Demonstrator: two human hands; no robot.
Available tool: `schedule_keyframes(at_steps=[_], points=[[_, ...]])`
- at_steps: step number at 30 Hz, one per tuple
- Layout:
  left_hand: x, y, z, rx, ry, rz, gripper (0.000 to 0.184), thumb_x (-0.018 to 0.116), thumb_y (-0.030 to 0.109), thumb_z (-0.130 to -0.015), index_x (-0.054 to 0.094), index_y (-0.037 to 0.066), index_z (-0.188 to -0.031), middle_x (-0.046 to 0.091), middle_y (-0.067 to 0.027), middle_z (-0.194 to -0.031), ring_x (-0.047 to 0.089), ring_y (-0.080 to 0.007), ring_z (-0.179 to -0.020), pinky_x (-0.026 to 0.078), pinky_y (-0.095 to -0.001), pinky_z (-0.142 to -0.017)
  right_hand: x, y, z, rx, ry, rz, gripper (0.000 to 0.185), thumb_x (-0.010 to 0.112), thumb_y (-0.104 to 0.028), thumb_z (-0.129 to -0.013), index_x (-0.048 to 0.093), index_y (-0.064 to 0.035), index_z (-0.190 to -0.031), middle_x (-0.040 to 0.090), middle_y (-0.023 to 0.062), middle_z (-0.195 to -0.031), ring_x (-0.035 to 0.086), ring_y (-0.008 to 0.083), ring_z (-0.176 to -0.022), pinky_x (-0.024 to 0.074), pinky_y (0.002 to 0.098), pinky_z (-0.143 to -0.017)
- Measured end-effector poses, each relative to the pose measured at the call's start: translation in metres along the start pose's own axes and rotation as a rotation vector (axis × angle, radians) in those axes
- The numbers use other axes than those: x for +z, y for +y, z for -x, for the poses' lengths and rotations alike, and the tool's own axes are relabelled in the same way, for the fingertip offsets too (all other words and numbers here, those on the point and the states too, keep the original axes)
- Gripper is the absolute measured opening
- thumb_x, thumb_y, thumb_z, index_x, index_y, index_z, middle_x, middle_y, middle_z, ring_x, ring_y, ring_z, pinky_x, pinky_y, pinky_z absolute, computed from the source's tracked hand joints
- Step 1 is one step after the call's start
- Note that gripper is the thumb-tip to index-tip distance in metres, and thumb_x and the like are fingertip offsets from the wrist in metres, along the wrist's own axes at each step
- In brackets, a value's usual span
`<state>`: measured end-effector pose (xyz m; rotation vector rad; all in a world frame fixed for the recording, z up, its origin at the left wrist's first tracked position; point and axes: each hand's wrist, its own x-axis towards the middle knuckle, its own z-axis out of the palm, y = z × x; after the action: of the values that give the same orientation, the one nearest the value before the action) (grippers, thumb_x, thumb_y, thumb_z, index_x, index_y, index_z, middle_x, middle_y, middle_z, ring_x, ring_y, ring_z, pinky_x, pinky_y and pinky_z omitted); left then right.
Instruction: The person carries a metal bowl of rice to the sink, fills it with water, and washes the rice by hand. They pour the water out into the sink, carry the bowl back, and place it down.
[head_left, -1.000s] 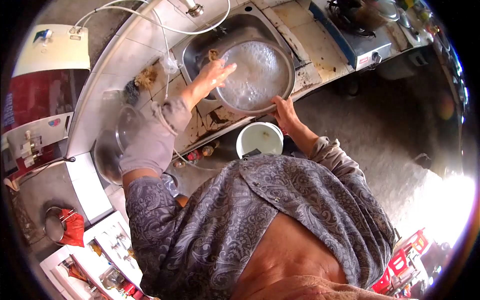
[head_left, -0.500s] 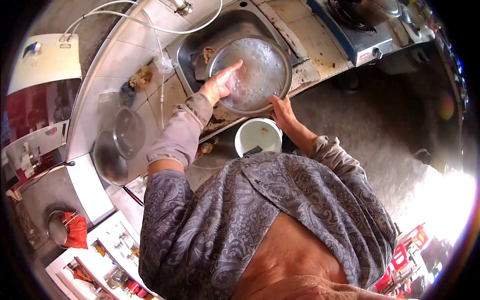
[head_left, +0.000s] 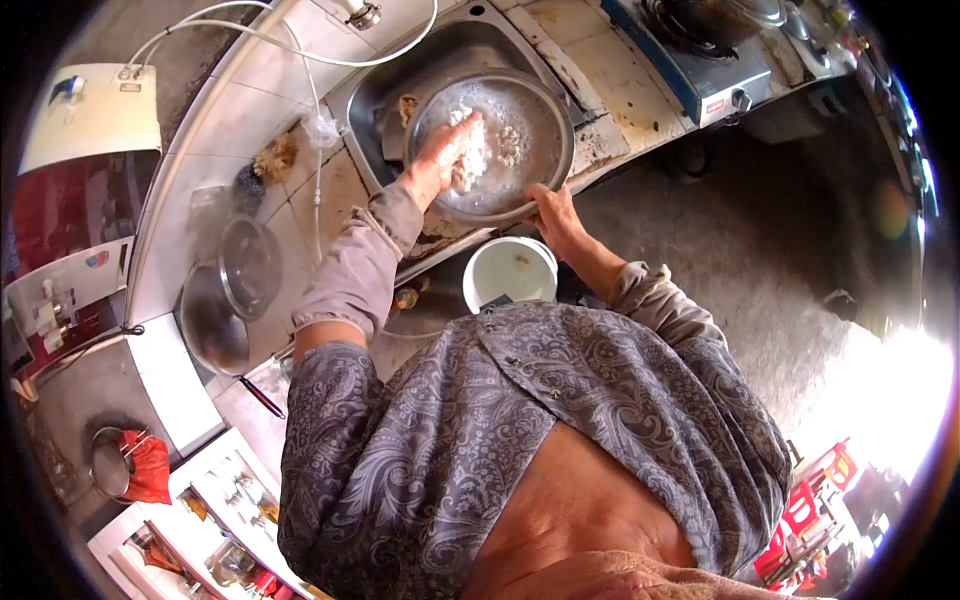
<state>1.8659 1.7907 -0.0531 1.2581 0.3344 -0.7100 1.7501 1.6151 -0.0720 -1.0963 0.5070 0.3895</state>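
A round metal basin [head_left: 566, 160] sits tilted over the sink, with cloudy, bubbly water [head_left: 535, 125] inside. My left hand [head_left: 438, 160] reaches over its left side, fingers stretched out. Against that palm and fingers lies a mass of whitish lumps [head_left: 468, 165]; whether it is foam or food I cannot make out. A smaller whitish clump [head_left: 510, 145] shows in the middle of the basin. At the lower right, my right hand [head_left: 557, 215] grips the basin's rim, its fingers partly hidden underneath.
Under the basin is a steel sink [head_left: 365, 110]. A white bucket [head_left: 512, 270] stands below the counter edge. To the right is a gas stove [head_left: 700, 70] with a pan. A wok [head_left: 212, 320] and a metal bowl [head_left: 250, 265] are at the left, near a white hose [head_left: 318, 200].
The whitish lumps now show beside my left hand and mid-basin, where foamy water was before. My right hand keeps its hold on the rim. The whole view has shifted slightly.
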Motion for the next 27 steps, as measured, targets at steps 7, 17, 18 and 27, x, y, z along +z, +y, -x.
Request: schedule_keyframes(at_steps=[7,17,18,27], points=[[-0.002,0.03,0.009,0.292,-0.159,-0.954,0.042,0.059,0.039,-0.075,0.056,-0.002,-0.083,0.056,-0.011,-0.078,0.054,-0.0204,-0.071,0.043,-0.0332,-0.064,0.001,0.007,-0.007,0.032,0.066,-0.15,0.031,0.049,-0.006,-0.072,0.039,-0.0015,-0.101,0.046,0.0096,-0.079,0.05,0.0195,-0.065,0.0468,0.0316,-0.052],[-0.002,0.075,-0.044,0.254,-0.281,-1.555,0.075,0.062,0.035,-0.069,0.034,-0.011,-0.122,0.038,-0.0252,-0.126,0.035,-0.0295,-0.121,0.026,-0.0314,-0.1,-0.002,0.005,-0.009,0.068,0.039,-0.109,0.051,0.047,-0.004,-0.071,0.031,-0.0017,-0.12,0.046,0.0123,-0.09,0.049,0.0223,-0.075,0.0467,0.0345,-0.055],[-0.001,0.077,-0.042,0.231,-0.295,-1.428,0.078,0.065,0.037,-0.068,0.034,-0.01,-0.122,0.039,-0.024,-0.126,0.034,-0.0281,-0.121,0.026,-0.0314,-0.1,-0.002,0.004,-0.008,0.063,0.041,-0.112,0.051,0.048,-0.004,-0.071,0.032,-0.0011,-0.119,0.046,0.0125,-0.091,0.049,0.0224,-0.076,0.0463,0.0345,-0.056],[-0.021,0.025,-0.08,-0.174,-0.177,-0.548,0.083,0.078,0.029,-0.06,0.036,-0.007,-0.122,0.047,-0.0121,-0.116,0.04,-0.0178,-0.111,0.03,-0.0298,-0.095,-0.006,0.007,-0.005,-0.167,0.002,0.14,0.047,0.048,-0.004,-0.069,0.037,0.0019,-0.115,0.048,0.0114,-0.088,0.045,0.0203,-0.072,0.0405,0.0333,-0.064]])
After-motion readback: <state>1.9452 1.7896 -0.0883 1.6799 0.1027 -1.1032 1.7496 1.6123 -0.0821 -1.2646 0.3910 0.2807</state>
